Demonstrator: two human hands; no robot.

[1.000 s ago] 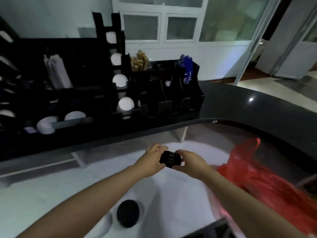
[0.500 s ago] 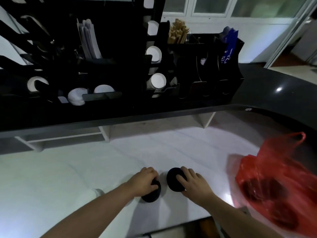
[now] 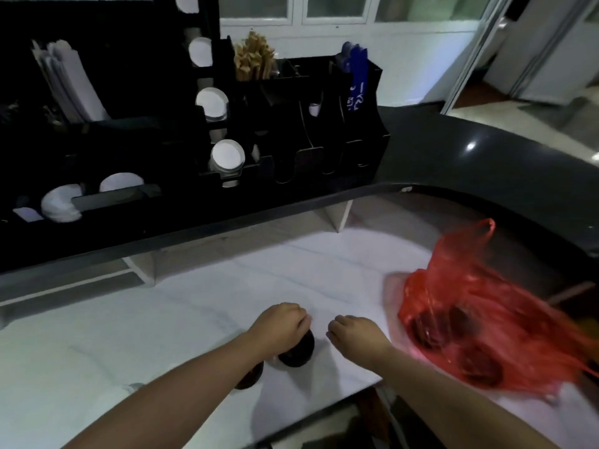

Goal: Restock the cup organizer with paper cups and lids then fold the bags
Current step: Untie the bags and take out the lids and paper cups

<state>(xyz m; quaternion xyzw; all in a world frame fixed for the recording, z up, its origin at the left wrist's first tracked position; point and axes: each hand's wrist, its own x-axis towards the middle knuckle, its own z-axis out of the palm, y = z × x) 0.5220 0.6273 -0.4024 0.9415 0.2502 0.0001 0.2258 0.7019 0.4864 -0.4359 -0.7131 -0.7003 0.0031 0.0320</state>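
Two small stacks of round black plastic lids (image 3: 296, 350) on the white bench (image 3: 194, 306), light, thin, slippery, best pinched at the rim; left hand (image 3: 280, 324) curled over one, right hand (image 3: 356, 333) loosely curled, empty

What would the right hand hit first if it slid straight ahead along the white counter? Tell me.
Nothing close: the right hand points up the bare white counter. The first thing in its line looks like the white support panel under the dark ledge, though depth is unclear.
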